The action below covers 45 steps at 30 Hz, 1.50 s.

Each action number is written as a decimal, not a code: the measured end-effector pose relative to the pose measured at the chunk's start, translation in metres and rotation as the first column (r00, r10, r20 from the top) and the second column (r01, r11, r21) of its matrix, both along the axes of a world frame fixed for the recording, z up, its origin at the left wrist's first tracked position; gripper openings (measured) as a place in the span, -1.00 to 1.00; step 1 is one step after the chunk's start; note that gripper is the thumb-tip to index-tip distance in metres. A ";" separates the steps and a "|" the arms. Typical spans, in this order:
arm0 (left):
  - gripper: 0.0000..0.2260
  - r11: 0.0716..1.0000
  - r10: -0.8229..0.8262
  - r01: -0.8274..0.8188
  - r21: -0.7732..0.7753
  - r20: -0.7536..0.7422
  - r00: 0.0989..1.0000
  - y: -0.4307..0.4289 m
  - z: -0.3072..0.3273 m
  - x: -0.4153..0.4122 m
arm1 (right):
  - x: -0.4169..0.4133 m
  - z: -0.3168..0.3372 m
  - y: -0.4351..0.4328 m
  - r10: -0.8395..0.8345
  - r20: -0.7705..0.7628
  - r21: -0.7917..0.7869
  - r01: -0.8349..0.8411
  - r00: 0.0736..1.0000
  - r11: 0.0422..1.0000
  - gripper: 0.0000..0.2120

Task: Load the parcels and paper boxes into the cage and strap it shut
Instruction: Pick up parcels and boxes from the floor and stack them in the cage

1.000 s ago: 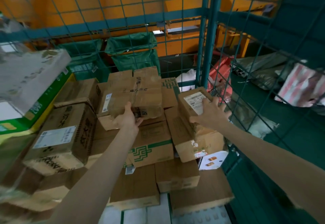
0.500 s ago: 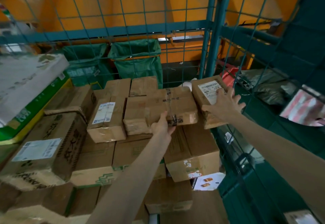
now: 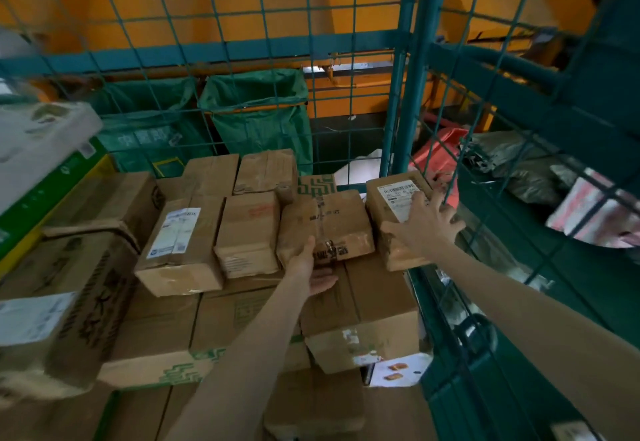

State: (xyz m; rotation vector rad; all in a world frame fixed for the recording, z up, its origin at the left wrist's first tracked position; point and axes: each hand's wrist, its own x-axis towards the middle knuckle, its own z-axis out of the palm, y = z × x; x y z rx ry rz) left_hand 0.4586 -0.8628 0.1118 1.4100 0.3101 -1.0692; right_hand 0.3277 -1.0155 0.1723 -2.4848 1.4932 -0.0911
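Note:
Inside the green wire cage point(image 3: 398, 101), brown cardboard boxes are stacked in layers. My left hand point(image 3: 311, 269) grips the near edge of a taped brown box point(image 3: 325, 222) lying on the top layer, thumb on its front face. My right hand point(image 3: 422, 224) lies spread on a smaller labelled box point(image 3: 394, 198) pressed against the cage's right mesh wall, in the back right corner. A box with a white label point(image 3: 180, 243) and a plain box point(image 3: 247, 233) sit to the left in the same row.
Large printed boxes point(image 3: 86, 288) fill the left side, with a green and white carton point(image 3: 45, 150) above them. Green sacks point(image 3: 256, 111) hang behind the back mesh. Loose parcels and bags point(image 3: 519, 163) lie outside the right wall. Orange chutes stand beyond.
Both boxes have moved up and to the right onto the top layer. The labelled box now rests against the right mesh wall, and the taped box sits beside it.

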 end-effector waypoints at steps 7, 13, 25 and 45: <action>-0.61 0.666 -0.717 0.099 0.739 0.598 0.359 -0.003 0.010 0.027 | 0.027 -0.003 -0.020 0.028 0.036 -0.036 -0.027 0.999 0.999 -0.11; -0.58 0.633 -0.758 0.120 0.765 0.643 -0.108 -0.015 -0.009 0.058 | 0.056 0.008 -0.039 0.129 0.043 -0.214 -0.117 0.991 0.970 -0.14; -0.20 0.296 -0.931 0.288 0.911 0.342 -0.125 -0.028 -0.005 0.071 | 0.142 0.002 -0.093 0.178 0.158 -0.227 -0.140 0.971 0.964 -0.16; -0.17 0.127 -0.959 0.373 0.919 0.210 -0.191 -0.040 0.000 0.086 | 0.173 -0.120 -0.150 -0.063 0.264 0.346 -0.034 0.962 0.937 -0.22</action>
